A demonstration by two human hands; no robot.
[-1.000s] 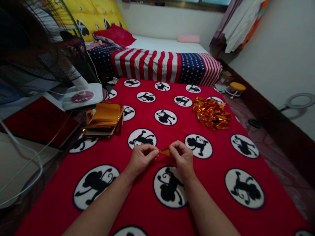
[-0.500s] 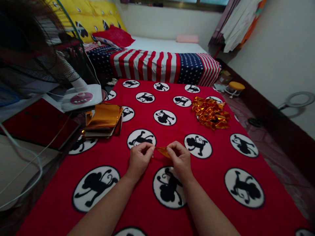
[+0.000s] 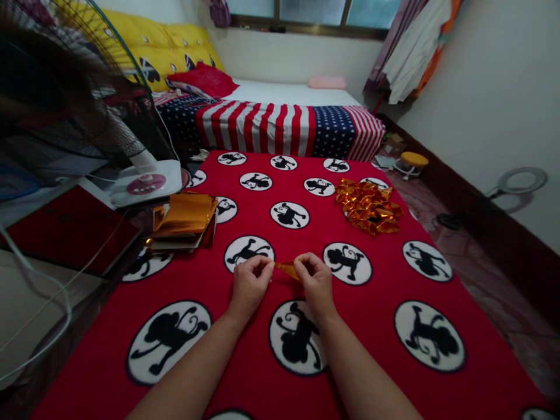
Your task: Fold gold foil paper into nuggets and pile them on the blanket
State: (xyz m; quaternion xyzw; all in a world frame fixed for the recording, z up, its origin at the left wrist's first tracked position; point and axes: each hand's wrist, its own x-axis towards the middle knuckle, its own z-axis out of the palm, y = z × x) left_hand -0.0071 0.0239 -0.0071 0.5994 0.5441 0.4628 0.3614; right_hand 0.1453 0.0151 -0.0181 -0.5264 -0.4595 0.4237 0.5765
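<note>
A small piece of folded gold foil paper [image 3: 287, 269] is stretched between my two hands, above the red cloth with monkey prints [image 3: 301, 233]. My left hand [image 3: 251, 284] pinches its left tip between thumb and forefinger. On the other side, my right hand [image 3: 315, 283] grips the wider right end the same way. To the left lies a stack of gold foil sheets [image 3: 190, 213], somewhat uneven. A heap of folded gold foil pieces [image 3: 367, 205] rests at the right of the cloth.
An electric fan [image 3: 146, 184] stands at the left, near a dark red panel [image 3: 70, 227] and loose white cables [image 3: 65, 291]. Beyond the cloth is a bed with a striped and starred cover [image 3: 262, 125]. A yellow stool [image 3: 414, 159] is on the floor at right.
The foil between my hands has turned so more of its face shows. Both hands keep their pinch and have barely moved. The camera view has tilted up slightly.
</note>
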